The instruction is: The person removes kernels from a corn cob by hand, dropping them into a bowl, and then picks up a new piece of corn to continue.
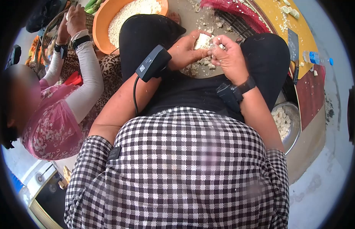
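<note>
My left hand (184,52) is closed around a white corn cob (202,41), thumb and fingers on either side of it, above the gap between my knees. My right hand (229,55) is at the cob's right end, its fingers curled and pinched against it. Small white bits stick to the right fingertips, and part of the cob's end is hidden by them. Below both hands, broken white pieces (211,65) and loose kernels lie scattered on a grey-brown surface.
An orange basin (99,32) of white kernels stands at the upper left, beside a co-worker (57,126) with raised hands. At right are a yellow board (307,36), a knife (293,47), a water bottle (315,58) and a metal bowl (296,131) of pieces. Red mesh (242,13) lies ahead.
</note>
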The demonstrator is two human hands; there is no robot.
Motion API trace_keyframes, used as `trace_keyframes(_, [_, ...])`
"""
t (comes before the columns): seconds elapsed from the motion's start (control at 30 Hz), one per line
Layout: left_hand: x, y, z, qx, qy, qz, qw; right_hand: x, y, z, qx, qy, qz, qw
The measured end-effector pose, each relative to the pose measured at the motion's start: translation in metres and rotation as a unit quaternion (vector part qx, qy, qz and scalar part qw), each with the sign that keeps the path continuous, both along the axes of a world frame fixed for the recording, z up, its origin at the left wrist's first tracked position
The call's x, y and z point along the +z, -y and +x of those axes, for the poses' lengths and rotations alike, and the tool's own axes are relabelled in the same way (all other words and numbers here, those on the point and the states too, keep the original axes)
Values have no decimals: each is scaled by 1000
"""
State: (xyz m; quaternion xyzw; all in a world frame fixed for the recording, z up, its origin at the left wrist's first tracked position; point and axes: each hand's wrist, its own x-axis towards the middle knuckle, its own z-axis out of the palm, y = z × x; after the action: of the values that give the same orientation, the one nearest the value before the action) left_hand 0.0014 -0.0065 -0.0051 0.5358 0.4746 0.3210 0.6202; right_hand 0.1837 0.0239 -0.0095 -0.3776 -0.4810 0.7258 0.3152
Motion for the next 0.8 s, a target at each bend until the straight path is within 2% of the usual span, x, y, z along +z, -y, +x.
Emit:
trace_keyframes(0.1, [0,-2,0,2,30,28,999,-5,-1,-1,-36,-165,-121,978])
trace_keyframes(0.2, [0,-2,2,3,56,61,997,-2,-4,-1,-20,-191,-148,970])
trace_keyframes(0.3, [9,-1,4,-2,16,83,996,9,0,-4,-54,-175,-167,969])
trace_keyframes(0.47, [10,0,3,-14,-34,128,991,-3,-1,-5,-21,-141,-95,985])
trace_keyframes(0.57, [11,1,4,-16,16,69,997,-5,-2,-4,-13,-138,-99,985])
trace_keyframes(0.67, [-2,0,3,-25,-52,166,985,-7,-3,-3,-4,-133,-108,985])
trace_keyframes(0.8, [10,4,8,-25,4,81,996,-5,-3,-4,-8,-113,-115,987])
